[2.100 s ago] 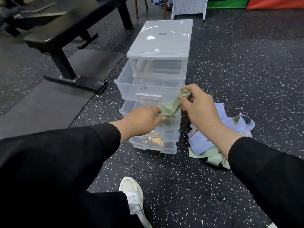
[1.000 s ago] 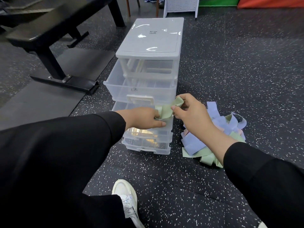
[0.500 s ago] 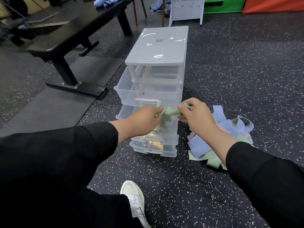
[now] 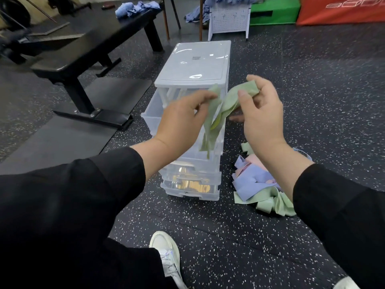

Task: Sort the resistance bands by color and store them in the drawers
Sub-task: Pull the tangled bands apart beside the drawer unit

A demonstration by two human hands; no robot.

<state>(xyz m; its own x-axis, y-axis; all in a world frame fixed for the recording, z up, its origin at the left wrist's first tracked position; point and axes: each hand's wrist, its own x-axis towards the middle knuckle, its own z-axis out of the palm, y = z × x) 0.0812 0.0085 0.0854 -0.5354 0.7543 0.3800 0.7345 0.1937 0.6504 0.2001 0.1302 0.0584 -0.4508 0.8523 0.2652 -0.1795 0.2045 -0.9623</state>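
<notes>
In the head view, both the left hand (image 4: 183,122) and right hand (image 4: 260,113) pinched a pale green stretchy resistance band (image 4: 218,113) in their fingers, held up over the clear plastic drawer tower (image 4: 195,65)'s pulled-out top drawer (image 4: 149,119), beside the mixed band pile (image 4: 260,188) on the floor.

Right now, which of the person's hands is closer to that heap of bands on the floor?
The right. The right hand is raised over the pile of bands, its forearm crossing it. The left hand is across the drawer unit from the pile. Both pinch a green band.
</notes>
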